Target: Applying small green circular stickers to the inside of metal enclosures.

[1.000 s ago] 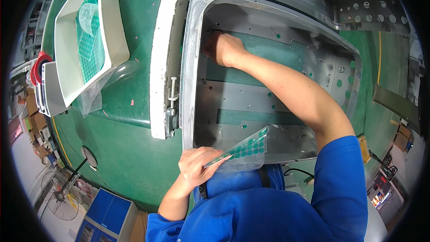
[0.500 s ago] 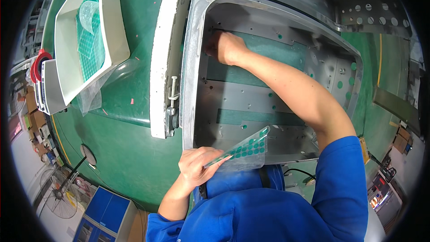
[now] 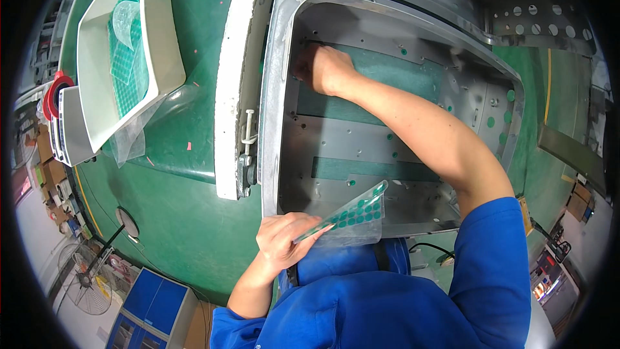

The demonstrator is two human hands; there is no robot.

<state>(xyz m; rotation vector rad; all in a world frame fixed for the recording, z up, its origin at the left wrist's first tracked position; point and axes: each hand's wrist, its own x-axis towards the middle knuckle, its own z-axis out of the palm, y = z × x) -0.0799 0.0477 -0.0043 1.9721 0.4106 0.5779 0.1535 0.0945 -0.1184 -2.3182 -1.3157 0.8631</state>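
My left hand (image 3: 282, 239) pinches a clear sheet of round green stickers (image 3: 361, 212) at the near edge of a grey metal cabinet (image 3: 272, 110). The sheet is folded over along its upper edge. My right arm reaches across the cabinet to its far left inside corner. There my right hand (image 3: 326, 70) is closed against the left wall, its fingertips in shadow; what they hold, if anything, is hidden. Several round green stickers (image 3: 490, 122) are stuck on the cabinet's inner panels, some at the right end. Rectangular cutouts in the cabinet's bottom show the green floor.
Left of the cabinet runs a white, chipped beam (image 3: 234, 90) with a bolt (image 3: 250, 126) beside it. A white bin (image 3: 165, 39) with green sticker sheets stands on a green surface at the upper left. A perforated metal panel (image 3: 536, 19) lies beyond, at the upper right.
Almost nothing differs. My right hand has shifted very slightly in the same corner, while my left hand keeps the sticker sheet in place.
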